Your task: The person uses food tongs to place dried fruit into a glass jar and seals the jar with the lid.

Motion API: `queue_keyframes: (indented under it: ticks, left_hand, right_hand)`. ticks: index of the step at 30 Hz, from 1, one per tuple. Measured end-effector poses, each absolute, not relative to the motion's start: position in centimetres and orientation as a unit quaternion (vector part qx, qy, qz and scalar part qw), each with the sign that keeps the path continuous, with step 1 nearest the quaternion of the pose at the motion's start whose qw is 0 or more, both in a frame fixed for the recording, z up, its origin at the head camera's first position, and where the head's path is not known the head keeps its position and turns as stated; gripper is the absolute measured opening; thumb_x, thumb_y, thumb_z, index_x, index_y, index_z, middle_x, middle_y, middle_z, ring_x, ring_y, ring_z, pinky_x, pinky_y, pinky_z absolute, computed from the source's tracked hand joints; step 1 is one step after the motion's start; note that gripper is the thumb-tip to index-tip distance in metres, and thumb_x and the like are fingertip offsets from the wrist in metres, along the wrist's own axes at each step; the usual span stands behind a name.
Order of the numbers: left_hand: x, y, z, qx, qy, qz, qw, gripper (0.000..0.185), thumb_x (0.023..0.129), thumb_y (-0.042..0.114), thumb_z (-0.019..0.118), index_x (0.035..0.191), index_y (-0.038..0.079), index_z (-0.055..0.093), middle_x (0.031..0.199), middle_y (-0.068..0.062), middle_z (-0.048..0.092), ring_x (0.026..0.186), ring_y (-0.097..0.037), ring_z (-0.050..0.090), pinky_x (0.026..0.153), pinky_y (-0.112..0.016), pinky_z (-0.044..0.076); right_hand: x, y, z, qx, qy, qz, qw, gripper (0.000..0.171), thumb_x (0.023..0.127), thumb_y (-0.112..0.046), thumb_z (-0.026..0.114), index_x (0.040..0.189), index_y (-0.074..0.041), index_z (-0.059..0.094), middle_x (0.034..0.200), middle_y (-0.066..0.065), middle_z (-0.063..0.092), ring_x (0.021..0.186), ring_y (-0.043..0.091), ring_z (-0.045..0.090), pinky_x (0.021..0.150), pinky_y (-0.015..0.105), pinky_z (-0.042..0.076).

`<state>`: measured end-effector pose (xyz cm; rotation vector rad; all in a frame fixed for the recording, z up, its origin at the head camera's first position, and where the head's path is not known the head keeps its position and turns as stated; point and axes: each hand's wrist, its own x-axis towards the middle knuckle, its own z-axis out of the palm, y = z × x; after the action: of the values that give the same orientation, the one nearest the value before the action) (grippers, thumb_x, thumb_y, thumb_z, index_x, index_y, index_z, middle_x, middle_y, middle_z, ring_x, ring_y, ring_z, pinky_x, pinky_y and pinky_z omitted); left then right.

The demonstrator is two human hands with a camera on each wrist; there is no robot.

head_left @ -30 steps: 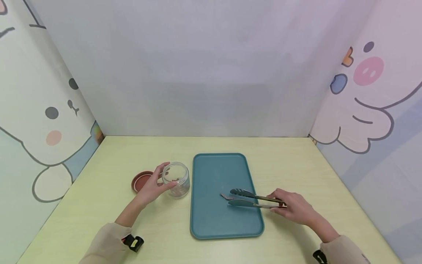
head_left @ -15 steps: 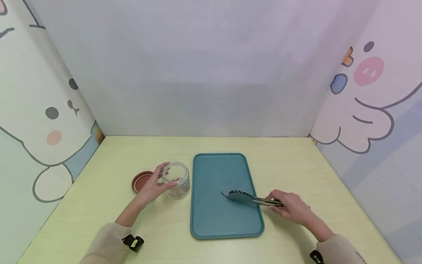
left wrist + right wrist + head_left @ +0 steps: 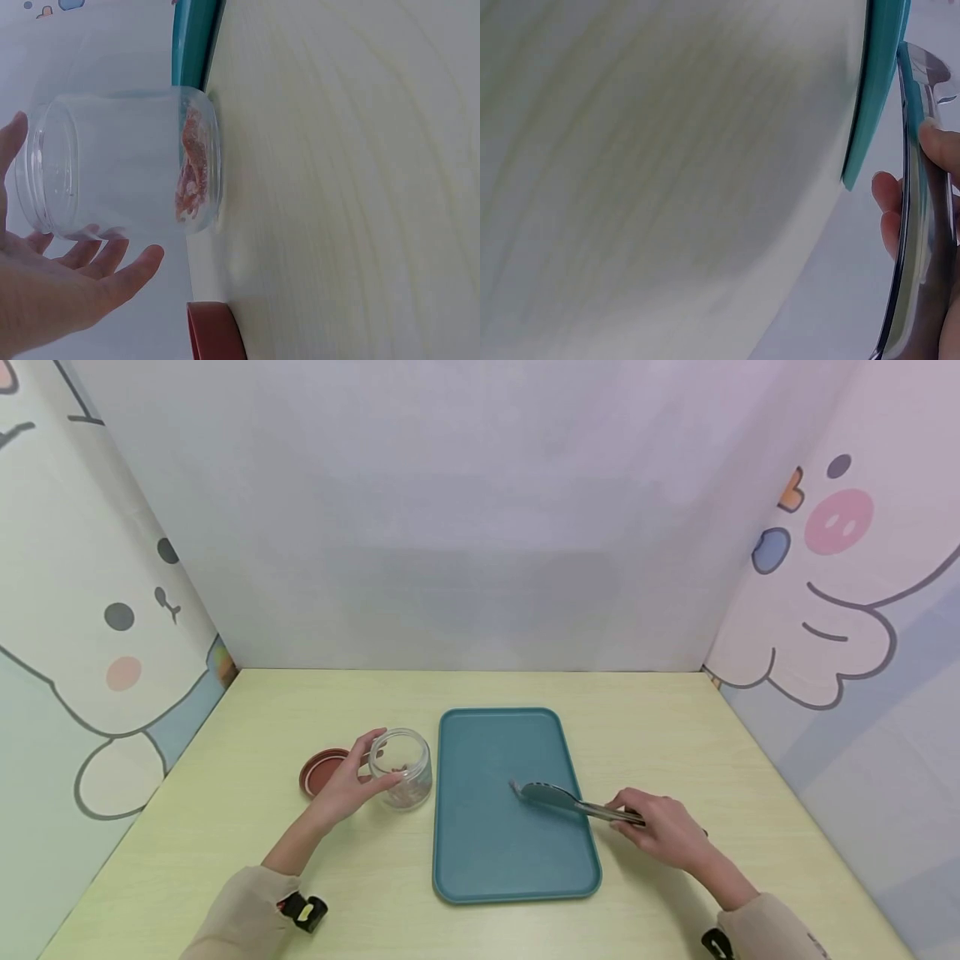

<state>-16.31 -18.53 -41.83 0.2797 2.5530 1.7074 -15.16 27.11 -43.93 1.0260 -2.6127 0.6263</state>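
Tongs [image 3: 573, 802] have lifted slightly; jar [image 3: 403, 768] holds reddish scraps [image 3: 191, 171].

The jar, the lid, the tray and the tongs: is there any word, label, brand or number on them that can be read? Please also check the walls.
There is no readable text in any view.
The jar is clear, with no label.
The red lid, the teal tray and the tongs show no print or brand.
The walls carry only cartoon drawings, no words or numbers.
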Motion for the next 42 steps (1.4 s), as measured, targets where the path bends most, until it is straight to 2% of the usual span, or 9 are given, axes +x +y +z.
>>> queue_keyframes:
  ticks: [23,32,42]
  left_hand:
    - [-16.3,-18.6,-41.8,0.089,0.827,0.554,0.029,0.074,0.078,0.030,0.067,0.136,0.017,0.023,0.134,-0.016,0.030,0.122,-0.036,0.027,0.091,-0.047,0.036]
    - [-16.3,-18.5,-41.7,0.088,0.825,0.558,0.031,0.074,0.078,0.030,0.067,0.136,0.017,0.023,0.134,-0.016,0.030,0.122,-0.036,0.027,0.091,-0.048,0.035]
    - [-16.2,-18.5,-41.7,0.086,0.825,0.558,0.034,0.073,0.078,0.030,0.067,0.136,0.017,0.023,0.134,-0.016,0.030,0.123,-0.036,0.027,0.091,-0.047,0.036]
  right_hand:
    - [-16.2,26.4,-41.4,0.344,-0.890,0.241,0.179,0.028,0.068,-0.008,0.075,0.089,-0.019,0.060,0.073,-0.017,0.053,0.053,-0.004,0.043,0.043,0.017,0.036]
    - [-17.0,24.3,-40.0,0.376,-0.867,0.257,0.202,0.028,0.068,-0.004,0.074,0.089,-0.014,0.060,0.076,-0.011,0.056,0.056,-0.001,0.049,0.044,0.018,0.039]
    - [-17.8,20.8,-39.0,0.407,-0.845,0.272,0.213,0.026,0.068,-0.005,0.074,0.089,-0.012,0.060,0.076,-0.009,0.054,0.054,0.000,0.044,0.044,0.017,0.038]
